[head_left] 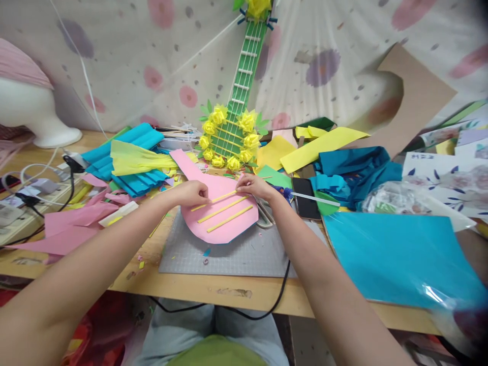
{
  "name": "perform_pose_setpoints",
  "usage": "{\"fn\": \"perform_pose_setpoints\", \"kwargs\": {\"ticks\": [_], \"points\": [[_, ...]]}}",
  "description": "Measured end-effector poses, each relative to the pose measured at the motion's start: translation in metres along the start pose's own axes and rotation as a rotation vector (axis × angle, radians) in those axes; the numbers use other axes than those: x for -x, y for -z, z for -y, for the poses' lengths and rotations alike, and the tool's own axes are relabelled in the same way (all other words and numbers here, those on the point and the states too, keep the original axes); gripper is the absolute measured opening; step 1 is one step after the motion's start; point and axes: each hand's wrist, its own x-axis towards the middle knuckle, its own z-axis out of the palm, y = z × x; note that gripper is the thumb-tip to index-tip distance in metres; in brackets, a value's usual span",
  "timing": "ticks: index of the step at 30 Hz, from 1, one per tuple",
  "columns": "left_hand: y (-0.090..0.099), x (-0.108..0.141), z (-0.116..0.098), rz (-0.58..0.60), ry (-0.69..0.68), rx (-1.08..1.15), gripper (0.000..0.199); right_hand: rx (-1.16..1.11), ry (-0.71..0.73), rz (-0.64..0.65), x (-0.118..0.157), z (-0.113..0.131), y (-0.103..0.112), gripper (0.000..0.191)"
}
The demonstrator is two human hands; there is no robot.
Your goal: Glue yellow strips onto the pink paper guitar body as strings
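Observation:
A pink paper guitar shape lies tilted on the grey cutting mat, its neck pointing up and left. Three narrow yellow paper strips cross its body, roughly parallel: an upper strip, a middle strip and a lower strip. With curled fingers, my left hand pinches the upper strip near its left end. At that strip's right end, my right hand has thumb and fingertips closed on it. Both hands rest low over the pink paper.
Behind stands a green paper guitar with yellow flowers. A glue gun, a phone and scissors lie right of the mat. A blue sheet is at right, pink scraps and a power strip at left.

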Motion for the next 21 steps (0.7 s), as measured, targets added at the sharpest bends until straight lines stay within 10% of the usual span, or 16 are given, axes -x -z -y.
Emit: {"fn": "perform_pose_setpoints", "kwargs": {"ticks": [21], "points": [[-0.007, -0.008, 0.003, 0.021, 0.003, 0.055, 0.021, 0.012, 0.003, -0.018, -0.004, -0.013, -0.005, 0.014]]}}
